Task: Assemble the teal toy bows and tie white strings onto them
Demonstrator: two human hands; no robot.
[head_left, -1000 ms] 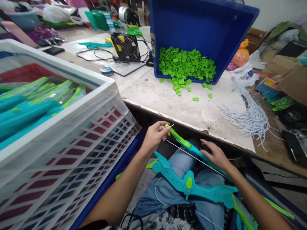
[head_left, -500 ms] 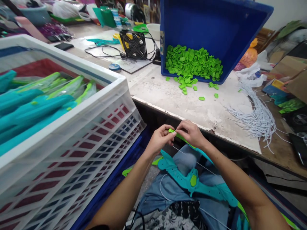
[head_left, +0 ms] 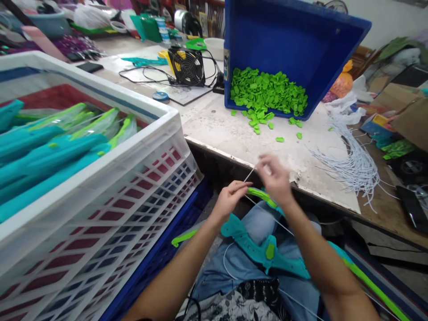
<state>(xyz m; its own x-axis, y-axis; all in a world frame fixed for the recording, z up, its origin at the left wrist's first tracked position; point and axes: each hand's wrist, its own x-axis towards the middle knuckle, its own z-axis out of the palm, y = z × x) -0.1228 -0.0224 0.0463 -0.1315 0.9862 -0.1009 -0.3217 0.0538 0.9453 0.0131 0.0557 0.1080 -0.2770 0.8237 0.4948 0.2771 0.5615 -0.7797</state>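
Observation:
A teal toy bow [head_left: 261,249] with green limbs lies across my lap. My left hand [head_left: 230,200] pinches the green tip of its upper limb [head_left: 262,195], fingers closed. My right hand [head_left: 274,178], blurred by motion, is just above that tip with fingers pinched on a thin white string [head_left: 249,174] that runs up from the tip. More of the string [head_left: 274,220] stretches along the bow toward my right side.
A white crate [head_left: 100,178] of teal and green bows stands at my left. On the worn table [head_left: 234,133] a tilted blue bin [head_left: 294,44] spills small green parts [head_left: 267,89]; a bundle of white strings [head_left: 354,165] lies right, a small fan [head_left: 187,67] behind.
My right hand went from resting on the bow to the green tip beside my left hand, then rose, drawing the white string upward. The tip has dropped slightly.

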